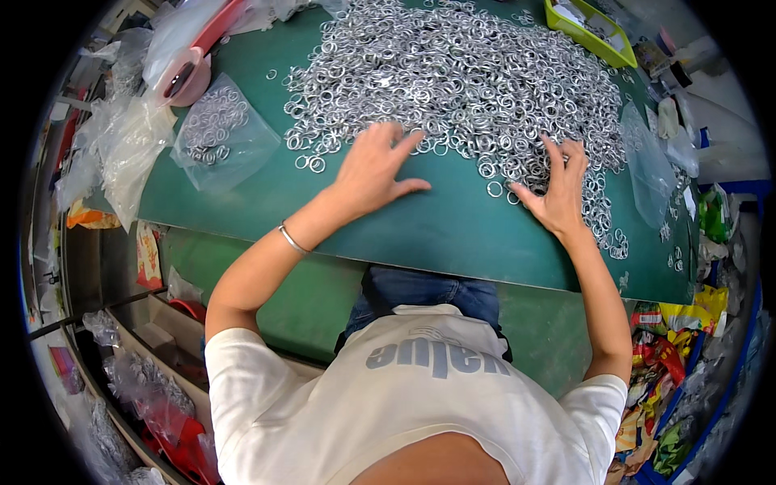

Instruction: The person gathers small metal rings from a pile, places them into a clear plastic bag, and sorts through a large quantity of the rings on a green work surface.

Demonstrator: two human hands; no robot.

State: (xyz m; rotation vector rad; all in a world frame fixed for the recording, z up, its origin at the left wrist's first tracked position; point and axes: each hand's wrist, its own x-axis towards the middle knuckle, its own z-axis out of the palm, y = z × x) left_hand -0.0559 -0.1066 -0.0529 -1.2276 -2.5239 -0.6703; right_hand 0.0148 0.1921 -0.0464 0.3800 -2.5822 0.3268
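Observation:
A wide heap of silvery metal rings spreads over the green table. At the heap's near left edge, my left hand has its fingers spread, the fingertips at the rings and the thumb over bare green surface. My right hand reaches into the near right part of the heap. Its thumb and fingers are apart, with the fingertips touching or just above the rings. No ring shows held in either hand. A few loose rings lie beside the right thumb.
A clear plastic bag with rings lies on the left, near a pink basin. Another clear bag lies on the right. A yellow-green tray stands at the back right. Drawers and colourful packets flank me below.

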